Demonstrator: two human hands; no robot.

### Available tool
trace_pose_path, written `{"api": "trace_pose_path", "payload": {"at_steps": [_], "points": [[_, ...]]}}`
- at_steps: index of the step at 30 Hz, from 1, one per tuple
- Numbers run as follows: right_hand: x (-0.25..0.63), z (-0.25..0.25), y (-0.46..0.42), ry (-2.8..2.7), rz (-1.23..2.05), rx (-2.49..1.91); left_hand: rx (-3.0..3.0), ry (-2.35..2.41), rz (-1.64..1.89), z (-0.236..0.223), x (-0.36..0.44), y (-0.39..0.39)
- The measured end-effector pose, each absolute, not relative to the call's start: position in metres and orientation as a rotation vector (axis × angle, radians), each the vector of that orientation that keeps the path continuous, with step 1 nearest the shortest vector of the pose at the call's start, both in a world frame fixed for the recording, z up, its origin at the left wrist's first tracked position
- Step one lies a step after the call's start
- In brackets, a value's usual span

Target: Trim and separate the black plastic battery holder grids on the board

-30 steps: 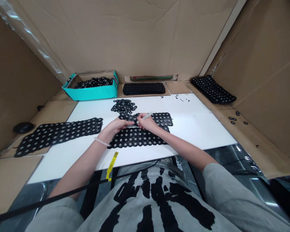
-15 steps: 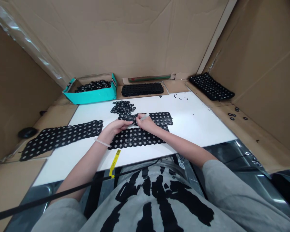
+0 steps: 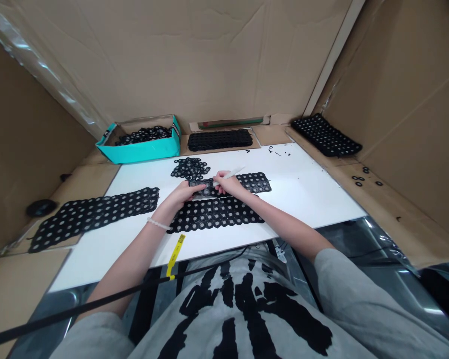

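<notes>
Head view: left hand (image 3: 184, 193) pinches the near edge of the black strip (image 3: 255, 183) mid-frame, right hand (image 3: 228, 184) closes round a white pen (image 3: 235, 172); strip looks light, floppy, hard to break, probably best held by edge beside the pen tip.

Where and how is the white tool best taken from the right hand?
I'd pinch the white tool by its bare upper end, coming from the far right. The right hand holds it lower down, and its slim shaft slants up toward the far right, so that end sticks out free. The lower end points down at the mat.
</notes>
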State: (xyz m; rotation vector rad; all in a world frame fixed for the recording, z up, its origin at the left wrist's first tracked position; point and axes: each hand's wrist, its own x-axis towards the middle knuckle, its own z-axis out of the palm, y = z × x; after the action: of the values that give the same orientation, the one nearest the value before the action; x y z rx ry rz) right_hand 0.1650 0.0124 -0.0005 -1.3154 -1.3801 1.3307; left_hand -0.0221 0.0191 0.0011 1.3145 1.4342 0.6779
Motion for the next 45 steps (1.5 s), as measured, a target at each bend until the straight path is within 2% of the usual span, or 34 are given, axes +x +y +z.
{"api": "trace_pose_path", "payload": {"at_steps": [12,23,32,45], "points": [[0.156,-0.013,0.007,-1.299,1.28,-1.236,1.311,1.389,0.76,-0.002,-0.015,0.013],[0.15,-0.016,-0.002,-1.539,1.098,-1.32,1.185,1.258,0.666,-0.004,-0.023,0.019],[0.156,-0.005,0.001,-1.363,1.303,-1.336,1.487,1.319,0.539,0.002,-0.031,0.019],[0.158,-0.01,0.003,-1.34,1.347,-1.281,1.379,1.34,0.635,0.002,-0.025,0.016]]}}
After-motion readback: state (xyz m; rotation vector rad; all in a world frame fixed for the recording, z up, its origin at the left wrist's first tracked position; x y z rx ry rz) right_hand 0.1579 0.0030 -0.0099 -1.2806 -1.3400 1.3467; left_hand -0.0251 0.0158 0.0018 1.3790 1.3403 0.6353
